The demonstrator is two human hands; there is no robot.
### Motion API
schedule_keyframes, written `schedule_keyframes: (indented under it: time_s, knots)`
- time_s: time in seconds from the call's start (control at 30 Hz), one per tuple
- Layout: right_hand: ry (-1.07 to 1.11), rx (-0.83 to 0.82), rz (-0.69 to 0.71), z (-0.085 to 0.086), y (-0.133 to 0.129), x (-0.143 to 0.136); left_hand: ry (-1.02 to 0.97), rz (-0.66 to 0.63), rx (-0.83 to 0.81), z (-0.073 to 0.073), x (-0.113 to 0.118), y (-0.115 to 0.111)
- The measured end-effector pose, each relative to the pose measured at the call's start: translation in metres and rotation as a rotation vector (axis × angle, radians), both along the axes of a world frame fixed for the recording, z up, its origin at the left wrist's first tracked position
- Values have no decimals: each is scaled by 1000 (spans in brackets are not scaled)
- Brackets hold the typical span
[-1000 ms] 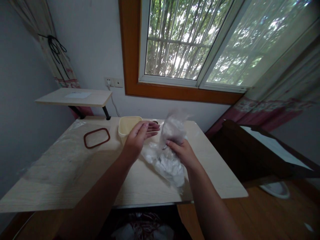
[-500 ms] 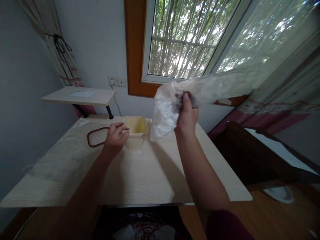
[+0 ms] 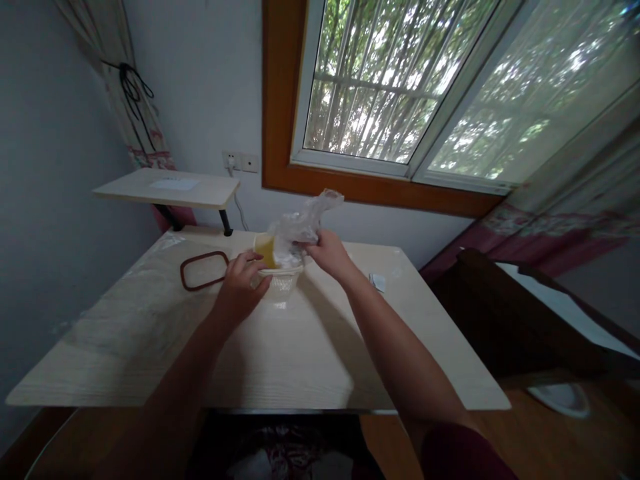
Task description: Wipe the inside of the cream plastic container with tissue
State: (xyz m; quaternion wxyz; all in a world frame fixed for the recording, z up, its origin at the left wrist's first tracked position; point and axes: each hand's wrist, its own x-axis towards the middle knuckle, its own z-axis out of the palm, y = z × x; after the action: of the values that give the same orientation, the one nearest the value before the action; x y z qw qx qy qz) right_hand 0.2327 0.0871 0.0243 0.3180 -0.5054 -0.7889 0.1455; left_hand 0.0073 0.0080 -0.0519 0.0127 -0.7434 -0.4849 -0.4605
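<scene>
A clear plastic bag [image 3: 300, 230] is bunched at the mouth of a small cream-yellow basket [image 3: 281, 283], its lower part inside and its top sticking up behind. My right hand [image 3: 325, 252] is closed on the bag at the basket's right side. At the basket's left rim rests my left hand [image 3: 245, 283], fingers apart, the fingertips touching the rim. A reddish-brown rounded frame [image 3: 186, 275] lies on the table just left of my left hand.
The pale wooden table [image 3: 300, 367] bears a clear plastic sheet [image 3: 125, 320] on its left. A raised shelf [image 3: 210, 193] stands at the back left. A small whitish packet [image 3: 377, 282] lies right of the basket. Behind are the wall and window.
My right hand has brought the bag down and left from mid-air into the basket's mouth. The bag, spread wide before, is now bunched. The small packet on the right has come into sight.
</scene>
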Motion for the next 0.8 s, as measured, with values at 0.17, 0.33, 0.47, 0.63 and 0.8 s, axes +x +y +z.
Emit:
schedule_keyframes:
  time_s: [0.17,0.33,0.47,0.63,0.8]
  knots:
    - [-182,-109,153,8,-11,-6,27,-86,14,3,7,-3]
    - [-300,-48,226,23,-28,-16,10,-86,-17,1,7,-2]
    - [-448,-42,331,27,-35,-26,-14,-48,-14,-6,7,0]
    - [-641,23,249,18,-30,-33,-9,54,-35,-12,9,-1]
    - [-533,181,225,14,-22,-29,-22,-42,-13,-2,10,-3]
